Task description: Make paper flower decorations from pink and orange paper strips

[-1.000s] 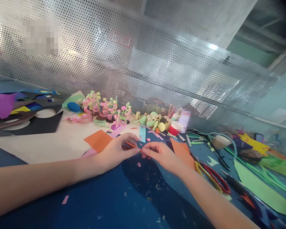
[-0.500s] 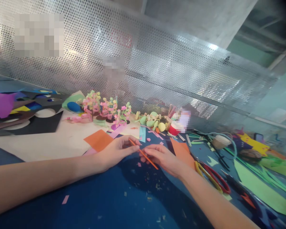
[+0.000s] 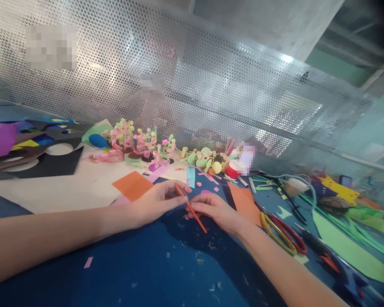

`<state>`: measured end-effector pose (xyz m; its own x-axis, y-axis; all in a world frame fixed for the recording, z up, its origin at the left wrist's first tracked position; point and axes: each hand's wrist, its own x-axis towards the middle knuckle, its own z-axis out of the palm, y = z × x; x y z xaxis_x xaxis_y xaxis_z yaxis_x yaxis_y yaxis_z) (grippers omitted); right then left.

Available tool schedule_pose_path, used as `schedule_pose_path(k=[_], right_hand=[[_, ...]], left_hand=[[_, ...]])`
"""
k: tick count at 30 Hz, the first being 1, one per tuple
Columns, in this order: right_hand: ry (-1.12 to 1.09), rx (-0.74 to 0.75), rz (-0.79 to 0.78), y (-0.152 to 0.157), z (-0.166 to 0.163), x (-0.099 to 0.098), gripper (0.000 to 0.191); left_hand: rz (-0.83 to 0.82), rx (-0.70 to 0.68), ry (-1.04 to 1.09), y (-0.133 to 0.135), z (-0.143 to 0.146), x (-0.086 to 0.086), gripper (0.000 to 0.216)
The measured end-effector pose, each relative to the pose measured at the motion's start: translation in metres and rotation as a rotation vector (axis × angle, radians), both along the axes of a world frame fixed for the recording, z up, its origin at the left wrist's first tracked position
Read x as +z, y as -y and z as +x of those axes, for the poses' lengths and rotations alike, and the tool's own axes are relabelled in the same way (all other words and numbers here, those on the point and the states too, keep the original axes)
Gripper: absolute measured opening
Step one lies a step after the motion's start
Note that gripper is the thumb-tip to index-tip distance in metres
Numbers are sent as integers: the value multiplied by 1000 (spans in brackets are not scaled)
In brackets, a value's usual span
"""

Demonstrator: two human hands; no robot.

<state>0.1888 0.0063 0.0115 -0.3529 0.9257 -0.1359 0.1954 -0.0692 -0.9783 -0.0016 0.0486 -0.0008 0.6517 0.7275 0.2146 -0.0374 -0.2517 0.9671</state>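
A thin orange paper strip (image 3: 196, 216) slants between my hands over the dark blue table (image 3: 147, 268). Its upper part is pinched by my left hand (image 3: 158, 200), thumb against fingers. My right hand (image 3: 214, 209) has its thumb and fingertips closed on the strip's middle, while the lower end sticks out toward me. Behind my left wrist lies an orange paper sheet (image 3: 132, 186). Another orange sheet (image 3: 245, 202) rests just beyond my right hand, beside scissors (image 3: 280, 232) with yellow and red handles.
Small pink and yellow paper trees (image 3: 141, 143) stand at the back, near green paper pieces (image 3: 205, 157) and a red-and-white container (image 3: 233, 169). Black sheets with cut-outs (image 3: 60, 164) lie left. Pliers (image 3: 320, 247) and a light green sheet (image 3: 348, 247) lie right. A perforated metal screen (image 3: 195, 85) rises behind.
The orange strip has tilted more steeply, its lower end shifting slightly left and toward me. Both hands have stayed nearly in place, still pinching it.
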Motion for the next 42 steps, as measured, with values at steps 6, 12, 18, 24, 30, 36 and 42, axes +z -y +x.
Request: schedule_pose_path(k=[6,12,18,24,30,36,42], right_hand=[[50,9,57,0,-2,-1,17],[14,6,48,1,-1,-3,17],[-64,-26,24,-2,0,-6,22],[-40,7,42,-3,2,-8,23],[6,16,57,-3,2,-7,26],[6,4,51,-3,1,-6,23],[30,15,63,-2,1,-4,20]], left_hand=[[24,-16,-19,-1,0,-3,25],[-4,12,-39,1,0,1,31],[1,18,10,-1,1,1,26],[-3,-10,-2,0,1,1,36],[7,-8,-24,0,0,0,39],[28,-6,-14,-1,0,-3,38],[54,-12,-27,-2,0,-4,35]])
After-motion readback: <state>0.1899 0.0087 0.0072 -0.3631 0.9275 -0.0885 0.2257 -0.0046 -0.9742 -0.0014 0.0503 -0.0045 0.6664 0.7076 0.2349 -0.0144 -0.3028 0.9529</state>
